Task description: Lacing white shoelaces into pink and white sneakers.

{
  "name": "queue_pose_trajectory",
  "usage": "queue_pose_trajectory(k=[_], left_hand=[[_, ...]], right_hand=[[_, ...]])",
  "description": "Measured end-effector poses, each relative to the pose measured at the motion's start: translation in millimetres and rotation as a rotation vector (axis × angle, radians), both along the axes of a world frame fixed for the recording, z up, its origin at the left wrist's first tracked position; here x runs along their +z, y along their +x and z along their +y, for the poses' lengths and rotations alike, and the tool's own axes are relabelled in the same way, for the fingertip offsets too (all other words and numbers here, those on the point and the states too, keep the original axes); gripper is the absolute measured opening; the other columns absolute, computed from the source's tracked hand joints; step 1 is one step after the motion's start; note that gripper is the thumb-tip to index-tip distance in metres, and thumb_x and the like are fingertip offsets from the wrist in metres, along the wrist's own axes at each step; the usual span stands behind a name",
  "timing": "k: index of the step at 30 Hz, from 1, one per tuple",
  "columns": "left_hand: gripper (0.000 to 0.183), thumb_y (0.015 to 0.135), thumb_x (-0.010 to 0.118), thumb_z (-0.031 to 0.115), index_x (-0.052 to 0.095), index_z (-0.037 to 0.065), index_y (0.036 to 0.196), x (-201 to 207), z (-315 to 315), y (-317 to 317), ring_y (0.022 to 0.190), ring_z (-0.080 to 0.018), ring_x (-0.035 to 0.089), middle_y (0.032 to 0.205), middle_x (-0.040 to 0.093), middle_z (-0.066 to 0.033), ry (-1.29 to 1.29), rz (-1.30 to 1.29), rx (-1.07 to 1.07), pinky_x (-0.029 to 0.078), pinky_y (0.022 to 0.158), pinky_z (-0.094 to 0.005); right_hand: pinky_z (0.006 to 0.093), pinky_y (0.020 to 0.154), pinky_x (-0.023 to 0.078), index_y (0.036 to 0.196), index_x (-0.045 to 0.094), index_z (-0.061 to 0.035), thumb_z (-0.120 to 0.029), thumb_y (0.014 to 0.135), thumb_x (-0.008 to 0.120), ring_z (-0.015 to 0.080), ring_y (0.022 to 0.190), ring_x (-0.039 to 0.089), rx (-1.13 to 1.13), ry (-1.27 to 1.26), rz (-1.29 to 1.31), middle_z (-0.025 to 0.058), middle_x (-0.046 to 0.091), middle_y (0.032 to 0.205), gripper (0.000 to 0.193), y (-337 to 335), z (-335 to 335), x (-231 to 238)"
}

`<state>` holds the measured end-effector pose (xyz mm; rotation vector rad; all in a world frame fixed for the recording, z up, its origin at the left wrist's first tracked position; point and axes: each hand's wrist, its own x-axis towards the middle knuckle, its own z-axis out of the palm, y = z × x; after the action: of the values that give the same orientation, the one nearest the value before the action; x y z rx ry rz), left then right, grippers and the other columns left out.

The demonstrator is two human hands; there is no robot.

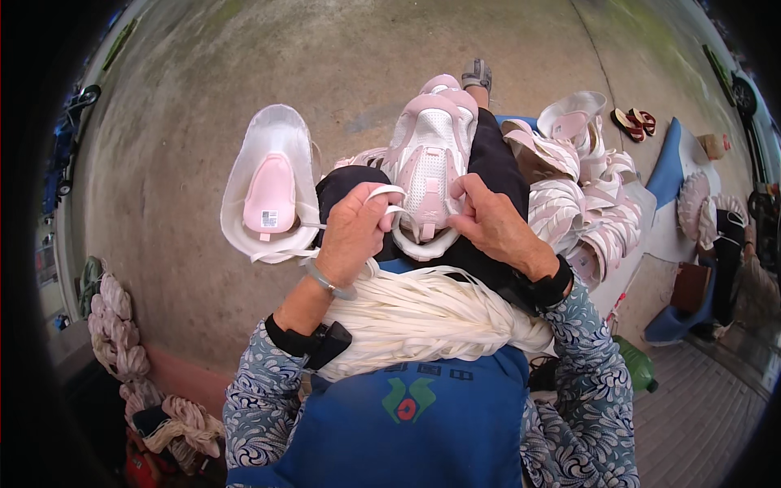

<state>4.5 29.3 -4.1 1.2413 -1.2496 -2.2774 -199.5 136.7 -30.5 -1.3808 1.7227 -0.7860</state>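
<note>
A pink-and-white shoe upper (433,150) with a mesh front lies across my lap, its rounded opening toward me. At its left side, my left hand (350,232) is closed around a flat white shoelace (386,192) that loops out over the fingers. My right hand (498,226) pinches the right edge of the upper with thumb and fingers; whether a lace end is in that pinch is hidden. Across my lap, close to my body, rests a thick bundle of cream-white laces (435,309). Another shoe upper (275,122), with a pink lining, is left of my left hand.
Many pink-and-white uppers (598,199) are piled to my right. Strung uppers (114,325) hang or lie at lower left. Dark sandals (631,124) are on the concrete floor (325,57). A green bottle (634,364) is by my right elbow; another person (748,285) is at far right.
</note>
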Motion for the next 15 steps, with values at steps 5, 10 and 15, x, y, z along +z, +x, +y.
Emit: queue_pose_trajectory(k=[5,10,15], left_hand=[[0.018,0.097,0.051,0.017,0.054,0.005,0.111,-3,-4,12,0.048,-0.0005,0.034,0.078,0.053,0.0014,0.083,0.072,0.073,0.028,0.042,-0.0155],[0.020,0.095,0.055,0.012,0.052,0.005,0.113,3,0,16,0.048,0.0001,0.035,0.089,0.061,-0.0034,0.151,0.196,0.008,0.029,0.041,-0.0149],[0.019,0.094,0.056,0.012,0.054,0.004,0.111,9,10,12,0.048,0.0013,0.033,0.097,0.064,-0.0043,0.041,0.166,-0.104,0.025,0.040,-0.0153]], right_hand=[[0.0319,0.052,0.040,0.104,0.046,-0.0016,-0.005,0.082,0.066,0.0170,0.054,0.049,0.000,0.059,-0.019,0.0074,0.048,0.061,0.030,0,0,-4],[0.0321,0.052,0.042,0.101,0.051,0.0005,-0.009,0.081,0.067,0.0163,0.054,0.051,-0.061,0.079,-0.046,0.0084,0.050,0.061,0.027,0,2,12],[0.0241,0.050,0.041,0.087,0.064,0.0000,-0.031,0.096,0.052,0.0087,0.053,0.052,0.006,0.404,-0.516,0.0036,0.054,0.060,0.035,3,-4,53]])
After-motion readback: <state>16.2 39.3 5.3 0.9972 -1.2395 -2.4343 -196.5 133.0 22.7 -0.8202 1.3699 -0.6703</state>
